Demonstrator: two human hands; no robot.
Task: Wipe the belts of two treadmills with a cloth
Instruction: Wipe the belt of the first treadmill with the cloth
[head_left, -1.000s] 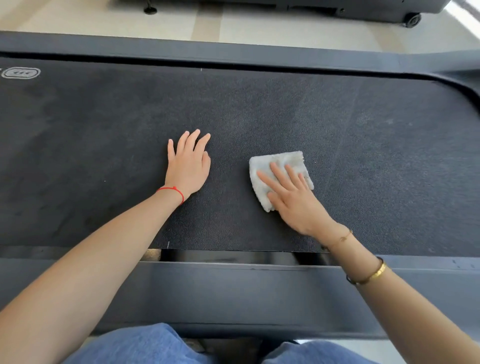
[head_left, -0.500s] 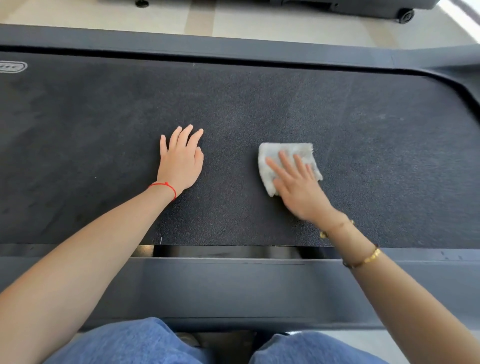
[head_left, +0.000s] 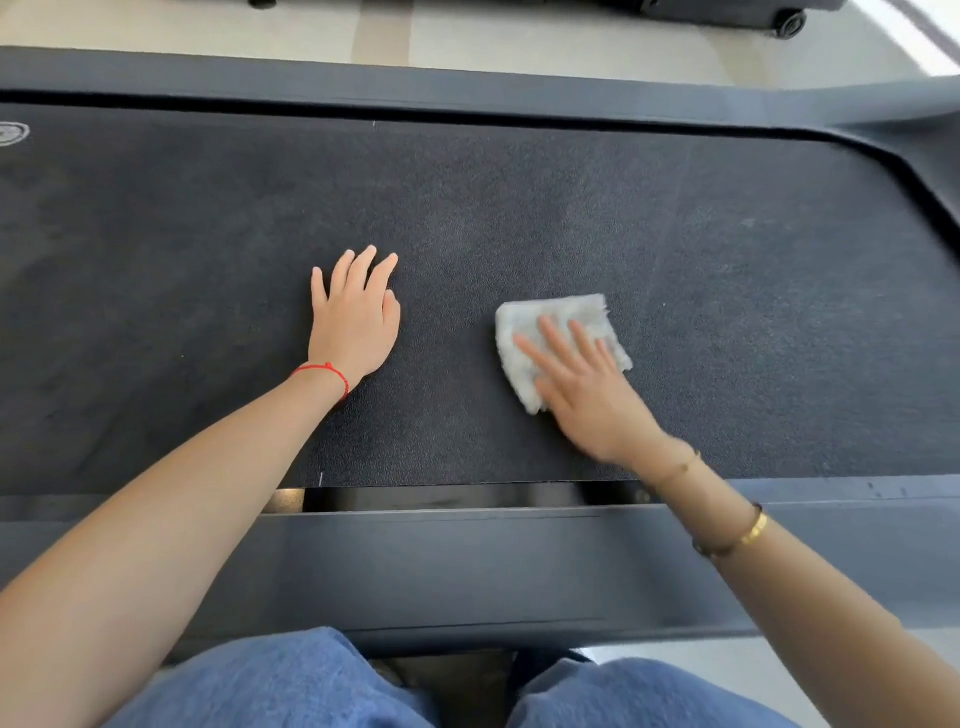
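A dark textured treadmill belt (head_left: 519, 208) stretches across the view in front of me. My right hand (head_left: 587, 389) presses flat with straight fingers on a small pale grey cloth (head_left: 561, 317) lying on the belt right of centre. My left hand (head_left: 353, 322) rests flat on the bare belt to the left of the cloth, fingers straight and close together, a red string round the wrist. The lower part of the cloth is hidden under my right palm.
A grey side rail (head_left: 467, 566) runs along the near edge of the belt, another rail (head_left: 467, 88) along the far edge. Beyond it lies light flooring and the wheeled base of a second machine (head_left: 727, 13). My knees in blue jeans (head_left: 311, 686) are at the bottom.
My right hand has slid the cloth first to the right and away from me, then back to the left. The left hand has stayed flat in place.
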